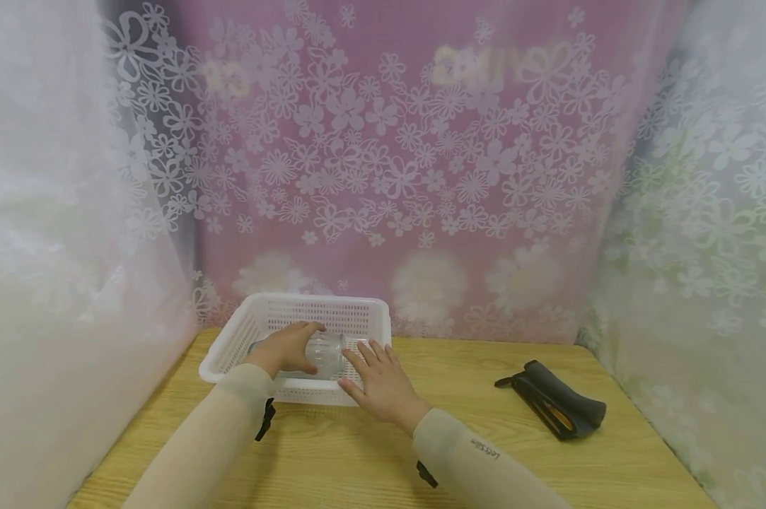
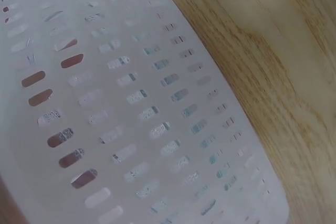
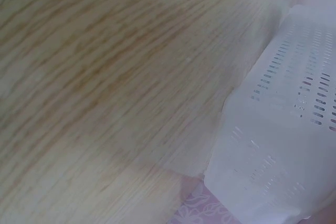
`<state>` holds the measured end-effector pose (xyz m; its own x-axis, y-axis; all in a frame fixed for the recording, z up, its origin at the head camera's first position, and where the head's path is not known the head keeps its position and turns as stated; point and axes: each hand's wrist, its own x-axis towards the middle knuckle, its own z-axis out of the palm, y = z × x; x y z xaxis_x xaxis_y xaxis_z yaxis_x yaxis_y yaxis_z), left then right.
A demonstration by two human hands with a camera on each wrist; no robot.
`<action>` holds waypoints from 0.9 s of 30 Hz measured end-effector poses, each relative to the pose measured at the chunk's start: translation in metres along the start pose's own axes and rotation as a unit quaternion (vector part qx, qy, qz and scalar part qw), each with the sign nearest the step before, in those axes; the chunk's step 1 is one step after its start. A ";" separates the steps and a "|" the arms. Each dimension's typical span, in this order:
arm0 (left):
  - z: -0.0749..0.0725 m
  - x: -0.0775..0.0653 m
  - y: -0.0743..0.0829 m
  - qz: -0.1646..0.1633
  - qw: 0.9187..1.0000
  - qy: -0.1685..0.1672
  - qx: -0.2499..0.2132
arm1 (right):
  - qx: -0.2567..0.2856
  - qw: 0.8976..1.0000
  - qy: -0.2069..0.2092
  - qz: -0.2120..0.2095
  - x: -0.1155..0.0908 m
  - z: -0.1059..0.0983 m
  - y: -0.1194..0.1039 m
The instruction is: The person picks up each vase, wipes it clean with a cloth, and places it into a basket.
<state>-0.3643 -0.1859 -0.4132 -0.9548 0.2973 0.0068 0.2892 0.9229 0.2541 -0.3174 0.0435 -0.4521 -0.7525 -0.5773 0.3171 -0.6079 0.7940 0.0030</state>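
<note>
In the head view, a white perforated plastic basket (image 1: 230, 341) stands on the table. A clear, ribbed glass container (image 1: 327, 355) lies on its side inside, its rim end towards the right. My left hand (image 1: 288, 348) reaches over the basket's front and grips the container from above, thumb on the near side and fingers on the far side. My right hand (image 1: 383, 382) is at the front right of the basket, fingers spread over the rim beside the container's end. Neither hand shows clearly in the wrist views; the basket wall (image 2: 152, 108) fills much of the left one.
A black elongated object (image 1: 557, 403) with a small loop at one end lies on the wooden table (image 1: 472, 382) to the right. Flower-patterned curtains (image 1: 383, 162) enclose the back and both sides. The right wrist view shows wood grain and the basket's outer wall (image 3: 278, 124).
</note>
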 end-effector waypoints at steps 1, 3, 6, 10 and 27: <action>0.000 0.000 0.000 -0.001 1.000 -0.001 -0.001 | -0.001 1.000 0.001 0.000 0.000 0.000 0.000; 0.001 0.001 -0.002 -0.001 1.000 -0.002 0.000 | 0.000 1.000 0.003 -0.001 0.000 0.000 0.000; 0.002 0.001 -0.003 -0.001 1.000 -0.002 -0.005 | -0.001 1.000 0.003 -0.001 0.000 0.000 0.000; 0.003 0.000 -0.002 0.000 1.000 -0.001 -0.012 | -0.002 1.000 0.006 -0.004 -0.001 -0.001 0.000; 0.005 0.000 -0.002 0.015 1.000 0.015 0.008 | 0.003 1.000 0.005 -0.001 -0.002 -0.002 0.000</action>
<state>-0.3643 -0.1866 -0.4186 -0.9473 0.3176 0.0427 0.3184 0.9178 0.2374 -0.3152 0.0447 -0.4511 -0.7484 -0.5777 0.3258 -0.6116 0.7911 -0.0022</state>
